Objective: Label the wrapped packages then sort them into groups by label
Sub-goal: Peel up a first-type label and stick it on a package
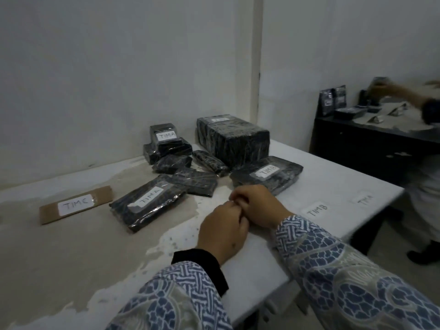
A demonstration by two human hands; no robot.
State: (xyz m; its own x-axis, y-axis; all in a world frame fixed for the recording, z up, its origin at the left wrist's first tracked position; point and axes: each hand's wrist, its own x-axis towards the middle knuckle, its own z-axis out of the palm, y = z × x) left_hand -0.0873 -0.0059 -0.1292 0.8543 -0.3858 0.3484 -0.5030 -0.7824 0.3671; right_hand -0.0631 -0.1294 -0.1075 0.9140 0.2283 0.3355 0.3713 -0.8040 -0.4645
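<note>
Our left hand [222, 231] and right hand [256, 206] met, fingers curled, contents hidden; we judged the next label needed pressing flat on an unlabelled package [172, 163].

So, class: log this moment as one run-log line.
left hand and right hand: together, fingers curled, contents hidden | TIM A package: labelled | TIM B package: labelled | small packages: unlabelled

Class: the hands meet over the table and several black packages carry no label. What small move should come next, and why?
Probably carry whatever the left hand and right hand work between their fingertips, likely a label though too small to tell, to the unlabelled package just beyond them. It shows no white label.
</note>
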